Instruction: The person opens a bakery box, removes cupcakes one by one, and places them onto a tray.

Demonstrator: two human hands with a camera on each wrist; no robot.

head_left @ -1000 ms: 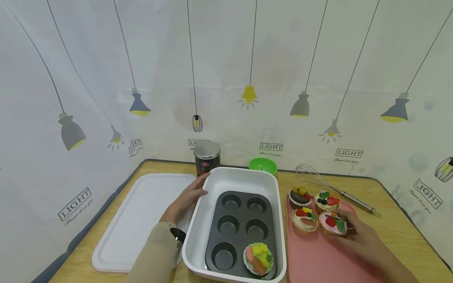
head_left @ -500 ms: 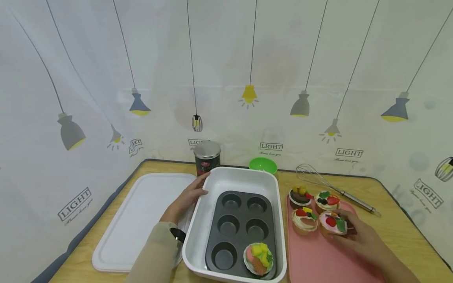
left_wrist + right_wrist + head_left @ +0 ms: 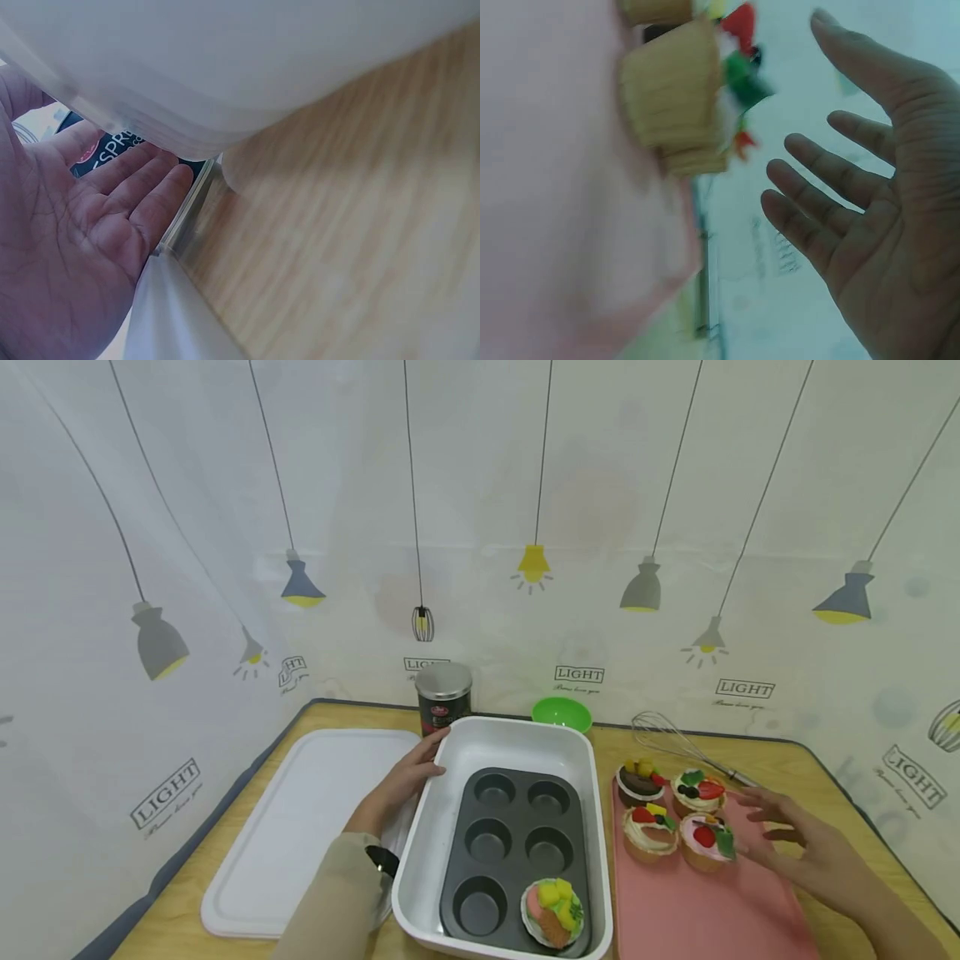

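Observation:
My left hand rests at the left rim of a deep white rectangular pan; in the left wrist view its fingers lie nearly straight beside the pan's wall. Inside the pan sits a dark muffin tin with a fruit-topped cupcake in its near right cup. My right hand hovers over the right side of a pink tray, fingers spread and holding nothing. Just left of it stands a pink-frosted cupcake, grouped with a cream one, a berry one and a chocolate one.
A white lid-like board lies left of the pan. Behind the pan stand a dark can with a silver lid and a green bowl. A whisk lies behind the tray, near the wall sheet.
My right hand has let go of the pink-frosted cupcake and drawn back to the right, its fingers spreading. The cupcake stays on the tray. My left hand keeps its place on the pan.

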